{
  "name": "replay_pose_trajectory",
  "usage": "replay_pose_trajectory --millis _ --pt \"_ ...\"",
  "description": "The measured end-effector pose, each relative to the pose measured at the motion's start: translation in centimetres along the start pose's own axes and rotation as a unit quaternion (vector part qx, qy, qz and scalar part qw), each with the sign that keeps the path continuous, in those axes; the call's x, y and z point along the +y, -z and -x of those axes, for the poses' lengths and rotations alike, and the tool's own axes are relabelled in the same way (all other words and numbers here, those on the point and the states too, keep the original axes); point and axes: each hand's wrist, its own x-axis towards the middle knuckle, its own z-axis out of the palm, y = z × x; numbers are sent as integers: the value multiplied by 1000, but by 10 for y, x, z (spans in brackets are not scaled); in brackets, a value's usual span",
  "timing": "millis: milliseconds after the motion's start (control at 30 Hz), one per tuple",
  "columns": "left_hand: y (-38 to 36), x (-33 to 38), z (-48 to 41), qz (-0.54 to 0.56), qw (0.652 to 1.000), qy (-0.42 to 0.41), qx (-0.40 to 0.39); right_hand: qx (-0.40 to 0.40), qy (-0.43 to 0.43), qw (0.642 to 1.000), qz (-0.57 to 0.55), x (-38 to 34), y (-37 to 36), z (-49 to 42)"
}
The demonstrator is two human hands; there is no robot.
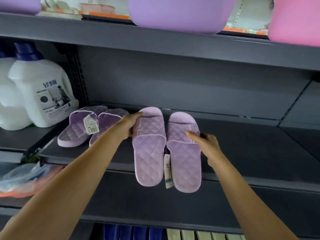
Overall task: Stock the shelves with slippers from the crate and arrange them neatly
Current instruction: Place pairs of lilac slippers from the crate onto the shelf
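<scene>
Two hands keep the pair together to set it straight; left hand [128,127] grips the left slipper [149,158], right hand [207,144] the right slipper [186,167], fingers [136,115] curled.

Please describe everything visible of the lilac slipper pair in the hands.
The pair of lilac quilted rubbery slippers is held side by side, soles down, toes toward the back of the dark grey metal shelf, heels past its front edge. Straps and footbeds are diamond-quilted; toes open. A white paper tag hangs between them. The left hand grips the left slipper's strap edge; the right hand grips the right one's.
</scene>
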Motion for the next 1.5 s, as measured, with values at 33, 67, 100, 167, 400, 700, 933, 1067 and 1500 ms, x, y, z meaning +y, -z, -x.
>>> replay_pose_trajectory --millis 33,67,100,167,400,700,933,1067,1500 --pt "0 1 -8 1 1000 2 6 3 -5 1000 -9 0 -4 -5" --pt "0 3 -15 8 1000 -2 17 7 -10 1000 -18 0 -7 -9" --pt "-2 5 -22 17 1000 -9 25 15 -14 1000 -23 0 -12 -14" --pt "-8 11 -28 2 999 -19 46 48 -14 999 -18 -1 -21 -24" --pt "-12 1 -40 -185 959 -208 43 116 47 991 42 5 -47 -48" --pt "4 -50 6 -537 752 -381 -22 67 149 965 203 24 -59 -50" --pt "8 -41 -19 -552 751 -362 -15 77 156 965 195 17 -72 -62" --pt "13 -34 -30 -576 736 -354 -3 28 160 972 172 12 -69 -62" --pt "26 -46 77 -584 695 -414 66 -3 280 860 426 25 -2 21"
